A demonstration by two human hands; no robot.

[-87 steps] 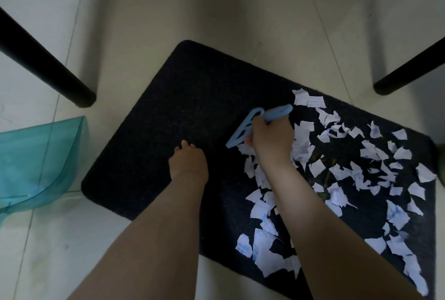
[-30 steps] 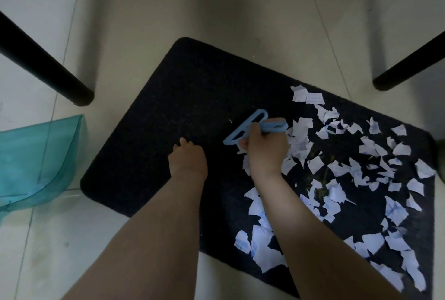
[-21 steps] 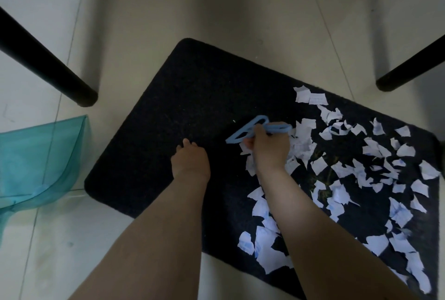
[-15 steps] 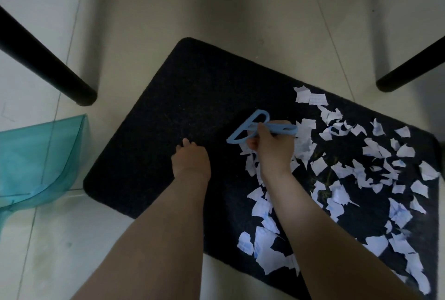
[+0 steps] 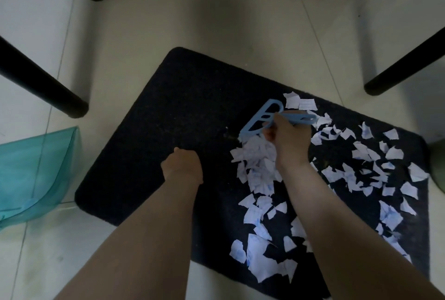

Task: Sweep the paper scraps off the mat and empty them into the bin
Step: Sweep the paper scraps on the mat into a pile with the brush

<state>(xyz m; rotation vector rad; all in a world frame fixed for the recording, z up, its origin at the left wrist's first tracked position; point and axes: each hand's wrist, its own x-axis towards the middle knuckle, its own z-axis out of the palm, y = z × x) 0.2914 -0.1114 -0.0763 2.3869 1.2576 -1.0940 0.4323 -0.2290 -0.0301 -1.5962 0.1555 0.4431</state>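
On the pale tiled floor lies a dark mat [image 5: 192, 107], its right half strewn with white paper scraps [image 5: 361, 167]. The right hand [image 5: 289, 140] is curled round the handle of a light blue brush [image 5: 265, 119], whose triangular head touches the mat at the far left edge of the scrap field. A dense clump of scraps sits just beside and below the brush head, directly against the right hand's near-left side; more scraps trail along the inner side of the right forearm toward the mat's near edge, and others spread loosely to the right, well away from both hands. The left hand [image 5: 181, 164] rests on the bare left part of the mat with its fingers curled under, holding nothing that can be seen, near the clump but apart from it. A translucent teal dustpan [image 5: 33, 172] stands on the floor to the left of the mat. Black furniture legs [image 5: 43, 83] stand around the mat.
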